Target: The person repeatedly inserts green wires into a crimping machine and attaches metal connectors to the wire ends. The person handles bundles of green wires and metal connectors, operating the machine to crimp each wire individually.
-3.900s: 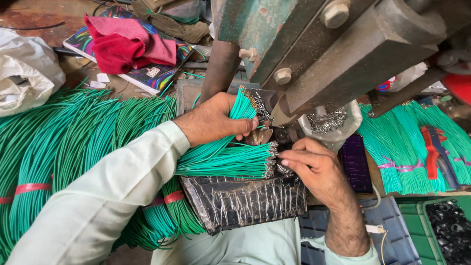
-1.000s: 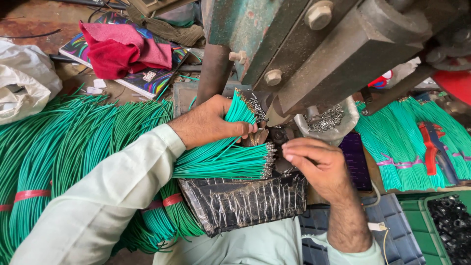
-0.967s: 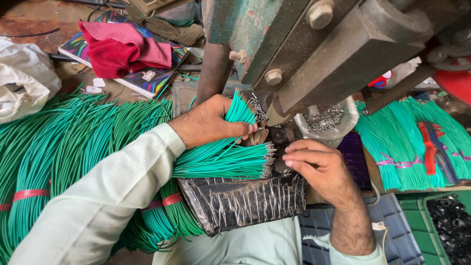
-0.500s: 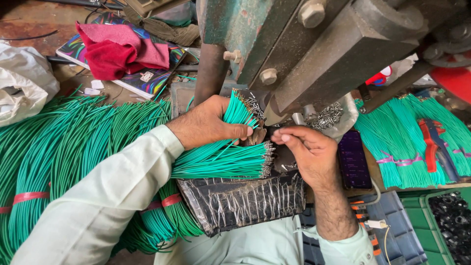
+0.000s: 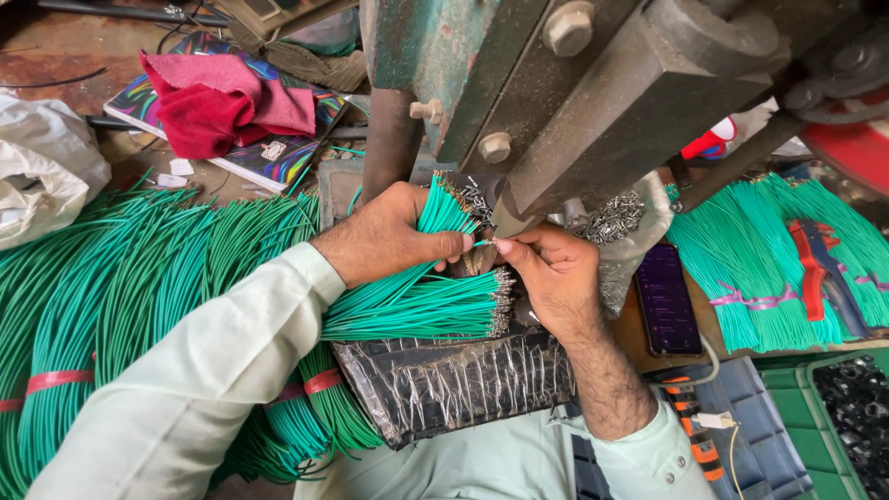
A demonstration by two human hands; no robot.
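Note:
My left hand (image 5: 394, 236) grips a fanned bundle of short green wires (image 5: 435, 208) under the green press machine (image 5: 519, 83). A second bundle of green wires (image 5: 417, 310) with metal tips lies flat just below it on a black plastic-wrapped block (image 5: 454, 384). My right hand (image 5: 551, 278) pinches a single green wire (image 5: 483, 243) by its end, right beside the left thumb and under the machine's die. A pile of small metal terminals (image 5: 611, 218) sits in a clear bag behind the right hand.
Long green wire bundles (image 5: 111, 306) tied with red bands fill the left. More cut green wires (image 5: 750, 268) and red-handled pliers (image 5: 824, 268) lie at right, beside a dark phone (image 5: 669, 301). A red cloth (image 5: 218, 97) on a colourful book and a white bag (image 5: 46, 171) sit behind.
My right hand has risen from the lower wire bundle to the left thumb, now pinching one wire under the die. The left hand has stayed in place.

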